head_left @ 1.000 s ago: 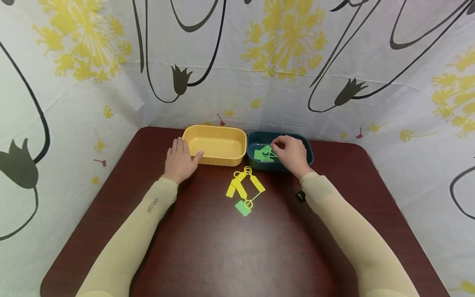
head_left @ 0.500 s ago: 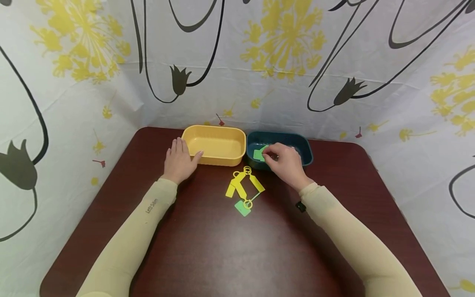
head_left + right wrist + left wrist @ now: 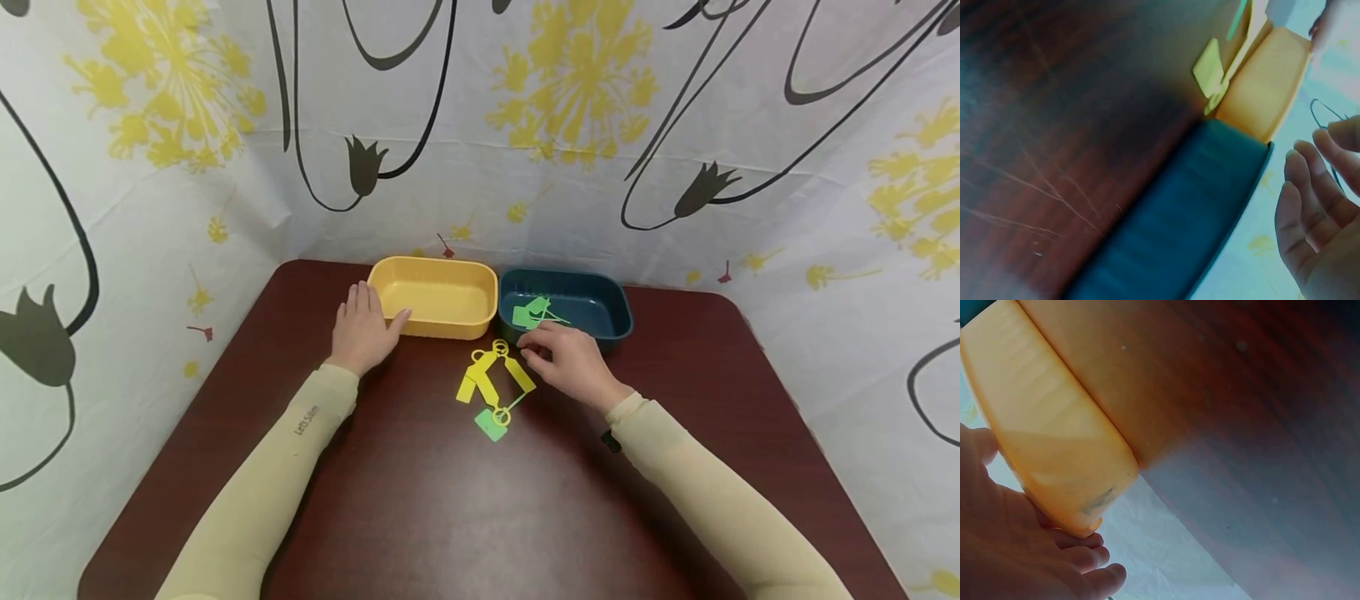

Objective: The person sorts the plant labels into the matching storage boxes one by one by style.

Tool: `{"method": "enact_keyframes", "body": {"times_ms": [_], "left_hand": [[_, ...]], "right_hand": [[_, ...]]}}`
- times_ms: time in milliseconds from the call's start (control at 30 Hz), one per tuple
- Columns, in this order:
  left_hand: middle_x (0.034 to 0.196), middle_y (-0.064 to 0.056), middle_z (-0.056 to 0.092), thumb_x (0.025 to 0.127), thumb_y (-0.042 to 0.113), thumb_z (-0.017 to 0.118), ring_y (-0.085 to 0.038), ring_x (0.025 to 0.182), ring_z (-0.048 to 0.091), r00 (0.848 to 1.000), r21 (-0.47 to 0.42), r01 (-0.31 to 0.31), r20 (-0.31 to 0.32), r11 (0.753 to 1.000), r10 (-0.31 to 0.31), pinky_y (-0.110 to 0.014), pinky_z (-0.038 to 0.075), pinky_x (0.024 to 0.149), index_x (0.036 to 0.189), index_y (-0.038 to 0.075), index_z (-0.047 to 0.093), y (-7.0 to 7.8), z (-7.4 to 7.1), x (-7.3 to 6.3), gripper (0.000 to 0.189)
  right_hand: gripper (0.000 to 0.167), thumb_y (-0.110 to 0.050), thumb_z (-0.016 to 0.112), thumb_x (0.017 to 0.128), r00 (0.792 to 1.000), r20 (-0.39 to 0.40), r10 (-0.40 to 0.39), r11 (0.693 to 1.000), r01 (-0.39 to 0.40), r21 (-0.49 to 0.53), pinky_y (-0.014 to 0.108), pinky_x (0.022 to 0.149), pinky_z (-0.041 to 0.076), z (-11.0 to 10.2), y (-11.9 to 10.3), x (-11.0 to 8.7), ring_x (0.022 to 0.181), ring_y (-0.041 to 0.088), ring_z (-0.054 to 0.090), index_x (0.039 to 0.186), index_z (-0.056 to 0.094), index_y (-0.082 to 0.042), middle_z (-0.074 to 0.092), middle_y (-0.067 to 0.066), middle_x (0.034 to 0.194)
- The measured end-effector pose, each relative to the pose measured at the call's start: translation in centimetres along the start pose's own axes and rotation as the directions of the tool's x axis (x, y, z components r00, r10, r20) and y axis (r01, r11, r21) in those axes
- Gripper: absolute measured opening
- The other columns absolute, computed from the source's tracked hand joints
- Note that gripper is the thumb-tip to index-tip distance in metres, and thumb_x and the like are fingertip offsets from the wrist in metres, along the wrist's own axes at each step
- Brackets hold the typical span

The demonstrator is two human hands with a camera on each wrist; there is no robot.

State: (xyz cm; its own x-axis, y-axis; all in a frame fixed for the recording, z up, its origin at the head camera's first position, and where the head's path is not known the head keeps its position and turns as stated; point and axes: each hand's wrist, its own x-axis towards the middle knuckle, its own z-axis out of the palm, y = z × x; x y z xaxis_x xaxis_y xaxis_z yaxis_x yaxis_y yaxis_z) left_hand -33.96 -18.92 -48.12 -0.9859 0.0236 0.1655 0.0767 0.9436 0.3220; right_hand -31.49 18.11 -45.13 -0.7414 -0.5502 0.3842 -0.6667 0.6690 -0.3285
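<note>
My left hand [image 3: 362, 329] rests at the left end of the yellow bin [image 3: 438, 327], fingers stretched along its rim; the left wrist view shows the fingertips [image 3: 1107, 580] at the bin's corner. Just in front of the dark teal bin [image 3: 600, 310] hovers my right hand [image 3: 572, 364], its fingers loosely bent with nothing seen between them. Several thin green tag-like pieces [image 3: 528, 315] lie in the teal bin's left part. On the table, left of the right hand, is a loose cluster of flat yellow tags [image 3: 486, 386] with ring ends, and a green tag [image 3: 491, 425] lies at its near end.
Both bins stand side by side at the back of the dark red-brown table [image 3: 480, 517]. Behind them hangs a patterned white cloth [image 3: 465, 125], which also runs along both sides. A dark band [image 3: 611, 442] sits under the right sleeve.
My right hand has come out of the teal bin toward me and a little left, stopping near the yellow tags. More green pieces show in the bin. The left hand stays still.
</note>
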Motion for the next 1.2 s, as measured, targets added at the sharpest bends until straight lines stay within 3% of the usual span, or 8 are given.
{"method": "enact_keyframes", "body": {"times_ms": [300,467,700,867,1200], "left_hand": [[0.163,-0.030,0.009,0.101,0.065,0.036,-0.043,0.151,0.007,1.000,-0.002,0.007,0.017,1.000,-0.007,-0.059,0.014,0.118,0.155,-0.012,0.013,0.2,-0.1,0.1,0.096],[0.163,-0.030,0.009,0.101,0.064,0.037,-0.043,0.151,0.007,1.000,-0.002,0.011,0.023,1.000,-0.011,-0.059,0.013,0.118,0.155,-0.012,0.013,0.3,-0.1,0.0,0.096],[0.163,-0.030,0.010,0.101,0.065,0.035,-0.042,0.151,0.007,1.000,-0.001,0.020,0.024,1.000,-0.020,-0.059,0.013,0.118,0.155,-0.012,0.013,0.3,-0.1,-0.1,0.097],[0.162,-0.030,0.010,0.101,0.064,0.036,-0.043,0.151,0.008,1.000,0.000,0.019,0.019,1.000,-0.019,-0.059,0.014,0.118,0.155,-0.012,0.014,0.3,0.0,0.0,0.096],[0.162,-0.031,0.011,0.101,0.064,0.036,-0.043,0.151,0.009,1.000,0.017,0.015,0.015,1.000,-0.015,-0.059,0.016,0.117,0.155,-0.013,0.015,0.4,-0.3,0.0,0.096]], "right_hand": [[0.016,-0.021,0.077,0.089,0.986,0.167,-0.027,0.999,0.033,-0.030,0.027,0.065,0.050,1.1,0.1,-1.1,0.074,0.008,0.054,0.105,0.078,-0.020,0.062,-0.011,0.092],[0.017,-0.024,0.078,0.088,0.961,0.270,-0.054,0.998,0.063,-0.023,0.026,0.063,0.049,1.4,0.2,-1.5,0.075,0.010,0.056,0.105,0.078,-0.024,0.061,-0.011,0.089],[0.021,-0.022,0.079,0.087,0.922,0.381,-0.068,0.997,0.075,-0.004,0.027,0.070,0.050,1.8,0.5,-1.8,0.081,0.013,0.058,0.107,0.077,-0.027,0.063,-0.009,0.096],[0.018,-0.022,0.081,0.086,0.912,0.401,-0.082,0.994,0.101,-0.027,0.026,0.069,0.049,2.0,0.6,-2.0,0.078,0.007,0.052,0.102,0.076,-0.029,0.060,-0.009,0.093],[0.014,-0.022,0.083,0.086,0.915,0.392,-0.099,0.991,0.125,-0.043,0.024,0.067,0.048,2.1,0.4,-2.4,0.074,0.004,0.050,0.093,0.074,-0.030,0.055,-0.013,0.087]]}}
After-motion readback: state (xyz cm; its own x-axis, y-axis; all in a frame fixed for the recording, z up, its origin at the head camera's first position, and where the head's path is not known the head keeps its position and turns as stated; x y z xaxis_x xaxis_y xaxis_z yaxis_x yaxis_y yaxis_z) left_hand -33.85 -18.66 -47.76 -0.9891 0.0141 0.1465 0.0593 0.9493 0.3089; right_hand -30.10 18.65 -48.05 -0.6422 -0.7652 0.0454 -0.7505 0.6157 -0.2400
